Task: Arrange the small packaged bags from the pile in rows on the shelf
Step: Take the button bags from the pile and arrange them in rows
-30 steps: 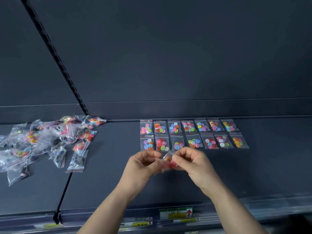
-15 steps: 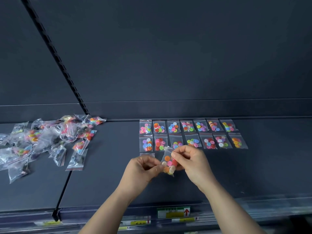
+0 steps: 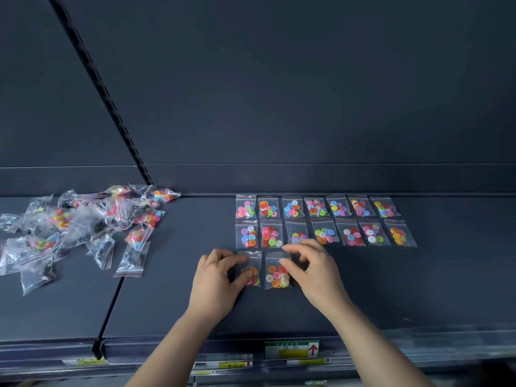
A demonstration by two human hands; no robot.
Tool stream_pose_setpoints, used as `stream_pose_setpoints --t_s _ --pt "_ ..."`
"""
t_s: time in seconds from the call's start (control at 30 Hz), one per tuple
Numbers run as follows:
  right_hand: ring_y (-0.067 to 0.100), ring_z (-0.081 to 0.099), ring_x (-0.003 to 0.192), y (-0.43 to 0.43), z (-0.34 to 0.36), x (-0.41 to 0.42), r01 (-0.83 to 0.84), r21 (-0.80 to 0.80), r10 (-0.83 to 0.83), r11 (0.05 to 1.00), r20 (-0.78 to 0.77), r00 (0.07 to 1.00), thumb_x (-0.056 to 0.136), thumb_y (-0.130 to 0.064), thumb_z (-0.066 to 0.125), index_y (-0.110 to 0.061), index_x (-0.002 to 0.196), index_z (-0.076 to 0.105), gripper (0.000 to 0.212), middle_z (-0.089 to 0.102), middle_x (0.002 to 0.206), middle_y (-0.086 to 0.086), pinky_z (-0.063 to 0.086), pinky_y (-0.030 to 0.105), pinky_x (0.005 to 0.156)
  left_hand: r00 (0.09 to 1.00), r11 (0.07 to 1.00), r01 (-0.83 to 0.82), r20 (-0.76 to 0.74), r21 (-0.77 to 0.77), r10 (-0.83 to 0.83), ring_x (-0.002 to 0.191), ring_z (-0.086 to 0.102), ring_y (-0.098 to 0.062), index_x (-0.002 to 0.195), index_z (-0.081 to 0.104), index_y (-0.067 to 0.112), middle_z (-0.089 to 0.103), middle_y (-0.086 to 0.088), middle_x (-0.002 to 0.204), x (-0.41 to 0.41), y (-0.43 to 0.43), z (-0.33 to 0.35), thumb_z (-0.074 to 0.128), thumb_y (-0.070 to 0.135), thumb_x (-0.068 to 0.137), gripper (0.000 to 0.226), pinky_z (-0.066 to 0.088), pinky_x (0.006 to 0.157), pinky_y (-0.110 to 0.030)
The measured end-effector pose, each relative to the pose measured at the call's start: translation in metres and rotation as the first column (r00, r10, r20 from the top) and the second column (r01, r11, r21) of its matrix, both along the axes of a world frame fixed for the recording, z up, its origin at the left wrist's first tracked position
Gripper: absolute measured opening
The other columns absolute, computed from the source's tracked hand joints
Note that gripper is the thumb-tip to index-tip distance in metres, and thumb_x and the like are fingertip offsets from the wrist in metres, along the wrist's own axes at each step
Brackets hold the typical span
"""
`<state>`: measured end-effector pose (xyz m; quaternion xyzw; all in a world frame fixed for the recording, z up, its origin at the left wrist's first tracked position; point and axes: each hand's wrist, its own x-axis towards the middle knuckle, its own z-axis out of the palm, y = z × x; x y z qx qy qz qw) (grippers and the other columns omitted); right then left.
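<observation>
Two rows of several small clear bags of coloured buttons (image 3: 324, 220) lie flat on the dark shelf (image 3: 418, 289). In front of them a third row holds two bags. My left hand (image 3: 217, 277) has thumb and fingertips around the left bag (image 3: 251, 270). My right hand (image 3: 315, 272) pinches the right edge of the right bag (image 3: 275, 273). Both bags rest flat on the shelf. At the far left, the loose pile of bags (image 3: 78, 233) lies on the neighbouring shelf panel.
A slotted upright rail (image 3: 97, 88) runs diagonally up the back wall above the seam (image 3: 111, 305) between the two shelf panels. Price labels (image 3: 291, 349) sit on the shelf's front edge. Bare shelf lies right of the third row.
The bag I held up between both hands now lies flat on the shelf in a third row. My hands have moved forward and apart, each resting on one bag.
</observation>
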<state>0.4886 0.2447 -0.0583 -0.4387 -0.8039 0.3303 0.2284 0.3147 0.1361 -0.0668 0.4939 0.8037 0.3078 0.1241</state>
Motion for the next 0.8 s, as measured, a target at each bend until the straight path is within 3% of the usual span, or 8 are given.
stream_pose_setpoints --t_s 0.1,0.2,0.4,0.67,0.8 --pt "0.001 0.051 0.092 -0.004 -0.006 0.008 -0.089 -0.005 0.089 0.996 0.056 0.994 0.084 -0.038 0.069 -0.025 0.111 0.069 0.029 0.050 0.102 -0.019 0.042 0.014 0.080 1.000 1.000 0.004 -0.011 0.009 -0.004 0.097 0.044 -0.012 0.109 0.071 0.030 0.049 0.014 0.099 -0.002 -0.002 -0.003 0.070 0.043 0.081 0.031 0.031 0.083 -0.018" --pt "0.000 0.047 0.105 -0.006 -0.009 0.008 -0.136 0.016 0.133 0.991 0.107 0.985 0.085 -0.039 0.067 -0.024 0.118 0.067 0.037 0.050 0.107 -0.018 0.035 0.007 0.084 1.000 1.000 0.007 0.007 0.017 -0.007 0.100 0.045 -0.013 0.108 0.071 0.030 0.051 0.013 0.100 -0.002 -0.003 -0.005 0.072 0.046 0.078 0.034 0.033 0.085 -0.018" --pt "0.003 0.046 0.109 -0.007 -0.013 0.005 -0.149 0.084 0.136 0.985 0.143 0.980 0.088 -0.037 0.064 -0.020 0.123 0.065 0.039 0.049 0.113 -0.016 0.036 0.012 0.090 1.000 0.999 0.010 -0.020 0.048 -0.009 0.096 0.048 -0.015 0.105 0.072 0.029 0.052 0.013 0.097 -0.001 -0.003 -0.007 0.074 0.045 0.076 0.034 0.036 0.082 -0.021" --pt "0.003 0.049 0.103 -0.007 -0.008 0.004 -0.116 0.026 0.113 0.993 0.093 0.989 0.089 -0.042 0.061 -0.023 0.128 0.060 0.044 0.048 0.114 -0.015 0.042 0.016 0.086 1.000 0.999 -0.021 0.000 0.039 0.021 0.096 0.048 -0.014 0.106 0.071 0.028 0.056 0.012 0.099 0.001 -0.004 -0.006 0.073 0.043 0.078 0.032 0.035 0.083 -0.021" --pt "0.003 0.055 0.087 -0.001 0.005 0.002 -0.016 -0.046 0.014 0.999 -0.046 0.999 0.090 -0.034 0.061 -0.024 0.124 0.062 0.035 0.050 0.115 -0.015 0.044 0.010 0.075 0.977 0.991 -0.117 0.187 0.068 0.102 0.097 0.054 -0.007 0.104 0.068 0.026 0.060 0.011 0.103 0.005 -0.006 0.006 0.071 0.032 0.083 0.022 0.044 0.085 -0.020"
